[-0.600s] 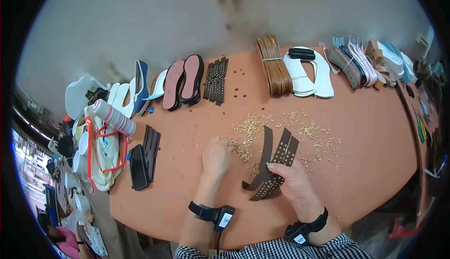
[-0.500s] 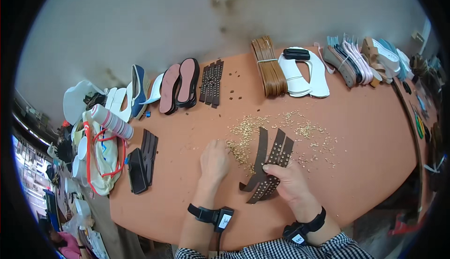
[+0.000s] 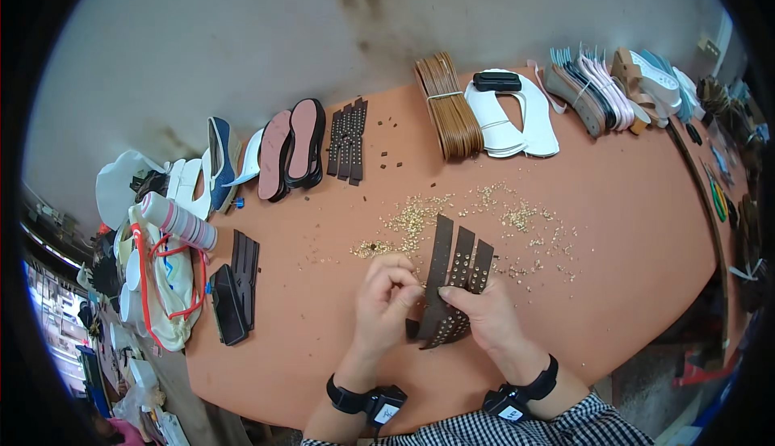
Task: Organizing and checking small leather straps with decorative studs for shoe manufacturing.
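My right hand (image 3: 489, 314) grips a dark brown studded shoe upper (image 3: 437, 260), its thumb pressed on the front. The upper is made of several strips. Rows of metal studs run along the middle and right strips, while the left strip looks plain. Close by the upper's left edge is my left hand (image 3: 386, 301), fingers curled and thumb against the index finger in a pinch. Whatever lies in that pinch is too small to make out. Loose gold studs (image 3: 410, 218) are scattered over the table (image 3: 299, 381) beyond both hands.
Another studded upper (image 3: 347, 141) lies farther back, beside pink-lined soles (image 3: 306, 143). A bundle of brown strips (image 3: 450, 111) and white shoe-shaped sheets (image 3: 542, 123) lie at the rear. Stacked cups (image 3: 179, 220) and a dark case (image 3: 229, 305) are on the left.
My left hand has come back from the loose studs toward the upper, its fingers now pinched. More studs show where it was. My right hand keeps its grip on the upper.
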Action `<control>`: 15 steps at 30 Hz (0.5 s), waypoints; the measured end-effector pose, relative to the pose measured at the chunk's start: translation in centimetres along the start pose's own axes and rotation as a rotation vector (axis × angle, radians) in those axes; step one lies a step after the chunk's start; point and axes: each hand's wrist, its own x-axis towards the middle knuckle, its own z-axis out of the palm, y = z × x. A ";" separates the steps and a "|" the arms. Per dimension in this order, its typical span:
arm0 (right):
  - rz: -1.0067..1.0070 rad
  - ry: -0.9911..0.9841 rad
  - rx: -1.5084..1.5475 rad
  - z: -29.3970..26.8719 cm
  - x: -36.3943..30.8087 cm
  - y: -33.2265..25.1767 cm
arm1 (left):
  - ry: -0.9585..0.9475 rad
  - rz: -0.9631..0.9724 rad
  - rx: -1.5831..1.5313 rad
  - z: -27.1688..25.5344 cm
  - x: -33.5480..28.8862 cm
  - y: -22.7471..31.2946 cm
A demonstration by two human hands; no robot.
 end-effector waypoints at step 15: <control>-0.112 -0.078 -0.069 0.0 -0.3 0.5 | 0.047 0.193 0.241 1.3 -0.4 0.2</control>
